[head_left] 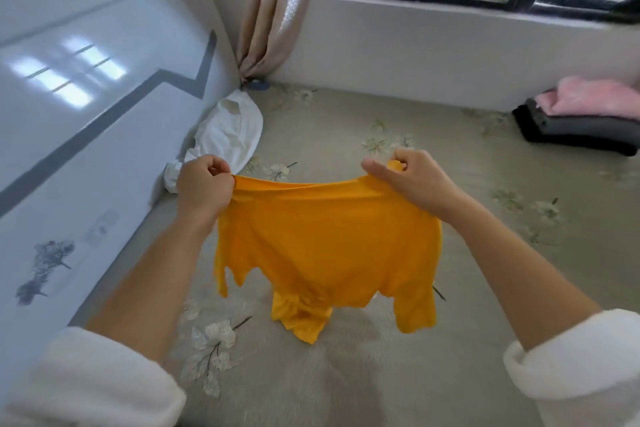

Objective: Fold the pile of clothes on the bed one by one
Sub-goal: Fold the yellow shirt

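Holding bright orange-yellow cotton T-shirt (pixel 329 246) up by one edge, stretched between both hands above beige floral-print bed cover (pixel 467 184). Left hand (pixel 204 184) fisted, fingers curled tight on left end of edge. Right hand (pixel 412 180) pinching right end, thumb out toward left, other fingers curled round fabric. Shirt hangs toward near side, lowest folds bunched close to cover; contact not discernible. Crumpled white garment (pixel 228 135) far left, against glossy white headboard (pixel 86 114). Folded stack, pink over dark grey (pixel 581 114), far right below window.
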Demonstrator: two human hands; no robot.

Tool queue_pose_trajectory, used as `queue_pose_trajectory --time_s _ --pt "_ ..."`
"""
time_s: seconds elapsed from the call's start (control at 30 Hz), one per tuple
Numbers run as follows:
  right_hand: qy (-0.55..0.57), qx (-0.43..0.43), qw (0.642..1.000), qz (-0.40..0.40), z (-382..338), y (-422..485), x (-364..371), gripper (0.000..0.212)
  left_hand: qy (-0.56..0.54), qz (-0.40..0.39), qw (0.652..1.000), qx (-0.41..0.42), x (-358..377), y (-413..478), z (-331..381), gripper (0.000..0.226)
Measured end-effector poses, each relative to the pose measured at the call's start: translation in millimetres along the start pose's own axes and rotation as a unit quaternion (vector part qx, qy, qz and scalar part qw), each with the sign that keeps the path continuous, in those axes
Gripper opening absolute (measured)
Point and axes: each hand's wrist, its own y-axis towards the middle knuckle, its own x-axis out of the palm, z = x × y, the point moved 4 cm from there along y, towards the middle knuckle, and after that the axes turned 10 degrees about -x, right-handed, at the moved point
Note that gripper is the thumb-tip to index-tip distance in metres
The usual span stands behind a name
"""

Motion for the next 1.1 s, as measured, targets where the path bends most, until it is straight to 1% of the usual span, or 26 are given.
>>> queue_pose_trajectory --time_s 0.03,0.1,0.13,0.17,0.2,0.23,0.27,0.33,0.37,0.4,0.43,0.47,0.53,0.6,0.67,0.7,0.73,0.8,0.83,0.9,0.93,0.97,1.0,1.03,1.07,1.1 --pt "-0.012 0.018 0.998 -0.064 -4 -6 -7 0.059 0.013 -0.012 1.000 0.007 -2 1 8 0.022" --pt "-0.117 0.040 0.977 -0.176 -4 -18 -16 0.059 0.042 -0.026 0.999 0.018 -4 1 20 0.024" --pt "-0.190 0.045 0.957 -0.212 -1 -24 -18 0.050 0.068 -0.028 0.997 0.022 -4 1 24 0.025" --pt "-0.252 0.052 0.939 -0.229 1 -29 -20 0.039 0.094 -0.033 0.995 0.019 -3 0 27 0.027" --pt "-0.288 0.064 0.926 -0.233 0 -34 -22 0.033 0.104 -0.050 0.993 0.005 -1 -2 29 0.029" --pt "-0.301 0.076 0.921 -0.234 -1 -40 -25 0.034 0.078 -0.086 0.993 -0.033 1 -4 30 0.031" --pt "-0.295 0.087 0.921 -0.239 -2 -46 -28 0.035 0.019 -0.138 0.986 -0.092 2 -7 29 0.034" --pt "-0.257 0.096 0.929 -0.250 -9 -57 -39 0.036 -0.124 -0.232 0.945 -0.192 4 -14 26 0.036" --pt "-0.240 0.094 0.934 -0.248 -14 -61 -46 0.037 -0.157 -0.258 0.931 -0.203 4 -16 27 0.038" --pt "-0.234 0.090 0.938 -0.238 -20 -65 -54 0.038 -0.171 -0.268 0.927 -0.199 4 -16 30 0.043" --pt "-0.234 0.087 0.942 -0.225 -26 -67 -62 0.039 -0.173 -0.255 0.933 -0.185 5 -14 33 0.048" --pt "-0.234 0.084 0.946 -0.209 -31 -68 -70 0.039 -0.168 -0.227 0.945 -0.166 4 -12 38 0.051" --pt "-0.210 0.081 0.960 -0.167 -39 -69 -84 0.041 -0.140 -0.146 0.972 -0.118 -3 -7 52 0.046" --pt "-0.147 0.074 0.982 -0.091 -41 -67 -101 0.040 -0.053 -0.027 0.998 -0.021 -19 2 72 0.034" --pt "-0.110 0.057 0.992 0.013 -37 -63 -118 0.035 0.042 0.080 0.991 0.104 -35 5 94 0.024" --pt "-0.116 0.049 0.990 0.056 -33 -60 -123 0.033 0.074 0.110 0.980 0.146 -40 6 101 0.031" --pt "-0.139 0.049 0.985 0.090 -27 -56 -127 0.029 0.095 0.118 0.975 0.165 -41 9 107 0.037" --pt "-0.211 0.071 0.966 0.134 -10 -45 -128 0.022 0.132 0.086 0.973 0.166 -33 26 110 0.039" --pt "-0.240 0.093 0.956 0.142 0 -39 -126 0.019 0.148 0.056 0.976 0.150 -26 37 109 0.043" --pt "-0.253 0.160 0.945 0.130 21 -27 -119 0.019 0.117 -0.012 0.991 0.067 -10 59 101 0.058" --pt "-0.213 0.196 0.950 0.120 31 -19 -113 0.020 0.084 -0.038 0.995 0.032 0 69 98 0.058" --pt "-0.133 0.234 0.956 0.119 41 -10 -106 0.021 0.069 -0.055 0.996 0.025 9 75 99 0.054" --pt "-0.019 0.279 0.951 0.135 47 -2 -98 0.022 0.074 -0.058 0.995 0.043 18 80 103 0.050" --pt "0.103 0.321 0.928 0.159 49 7 -92 0.024 0.080 -0.059 0.993 0.066 26 83 110 0.050" --pt "0.203 0.340 0.899 0.188 49 17 -89 0.026 0.076 -0.061 0.991 0.088 33 87 121 0.051" --pt "0.264 0.333 0.878 0.218 49 29 -89 0.027 0.069 -0.065 0.990 0.103 39 91 133 0.051"
